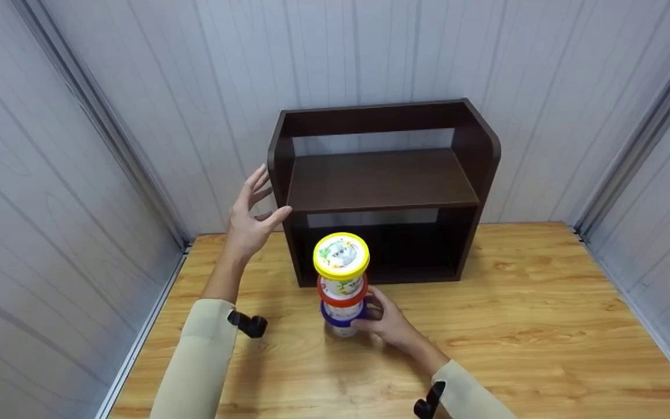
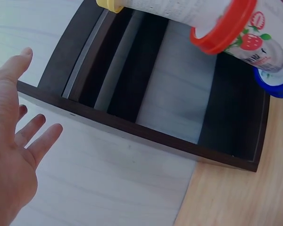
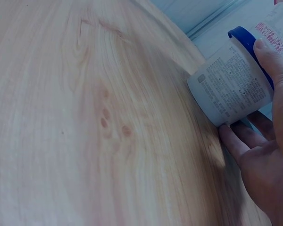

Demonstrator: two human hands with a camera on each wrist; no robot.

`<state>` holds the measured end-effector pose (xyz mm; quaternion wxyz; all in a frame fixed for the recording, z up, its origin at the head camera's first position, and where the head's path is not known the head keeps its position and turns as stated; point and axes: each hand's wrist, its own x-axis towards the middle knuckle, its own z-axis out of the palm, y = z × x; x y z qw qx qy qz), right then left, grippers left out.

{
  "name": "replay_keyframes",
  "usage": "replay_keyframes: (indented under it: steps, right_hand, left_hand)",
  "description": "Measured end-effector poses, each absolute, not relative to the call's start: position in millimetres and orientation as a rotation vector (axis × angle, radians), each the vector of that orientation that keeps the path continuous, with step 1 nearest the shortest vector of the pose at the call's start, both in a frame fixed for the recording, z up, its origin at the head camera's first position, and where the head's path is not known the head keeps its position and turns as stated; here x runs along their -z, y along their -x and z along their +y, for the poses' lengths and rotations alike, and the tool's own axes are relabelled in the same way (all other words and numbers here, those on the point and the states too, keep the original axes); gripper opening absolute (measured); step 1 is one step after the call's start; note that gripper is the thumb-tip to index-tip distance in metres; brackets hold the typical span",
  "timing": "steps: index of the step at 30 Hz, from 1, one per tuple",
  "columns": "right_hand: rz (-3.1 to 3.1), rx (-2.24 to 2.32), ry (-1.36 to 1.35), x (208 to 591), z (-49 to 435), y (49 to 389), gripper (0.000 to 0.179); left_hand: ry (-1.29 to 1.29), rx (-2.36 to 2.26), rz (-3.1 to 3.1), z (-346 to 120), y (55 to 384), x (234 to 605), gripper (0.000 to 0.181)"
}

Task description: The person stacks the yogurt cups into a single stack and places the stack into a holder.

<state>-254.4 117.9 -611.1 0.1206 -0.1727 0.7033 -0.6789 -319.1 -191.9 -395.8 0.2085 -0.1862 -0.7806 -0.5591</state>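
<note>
Three white printed tubs are stacked in front of the shelf. On top is a yellow-lidded tub (image 1: 341,256), below it a red-lidded tub (image 1: 342,301), and at the bottom a blue-lidded tub (image 3: 233,77). My right hand (image 1: 392,321) grips the bottom tub from its right side, thumb against the blue lid in the right wrist view. The tub's base stands on the wooden table. Beside the upper left side of the dark brown shelf (image 1: 381,177), my left hand (image 1: 250,220) is raised, fingers spread and holding nothing. Strawberries are printed on the red-lidded tub in the left wrist view.
The two-level shelf stands at the back of the wooden table (image 1: 544,314), with an open lower compartment behind the stack. Pale panel walls (image 1: 573,116) close in the back and both sides. Bare tabletop shows right of the shelf.
</note>
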Motion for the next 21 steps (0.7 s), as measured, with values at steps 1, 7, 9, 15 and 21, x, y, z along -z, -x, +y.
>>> replay_keyframes:
  steps: [1,7,9,15,21]
  right_hand:
    - [2.055,1.982,0.504,611,118,254,0.083]
    - [2.065,1.975,0.517,610,116,254,0.082]
    - [2.075,1.972,0.526,610,115,253,0.081]
    - [2.126,1.962,0.554,611,116,253,0.080]
    - [2.132,1.963,0.605,613,116,255,0.080]
  left_hand:
    - [0.519,1.559,-2.165,-191,320,395,0.089]
    - [0.497,1.540,-2.146,-186,325,389,0.087]
    - [0.497,1.527,-2.143,-185,328,387,0.086]
    - [0.513,1.514,-2.143,-184,334,383,0.085]
    - [0.533,1.482,-2.167,-183,339,380,0.084]
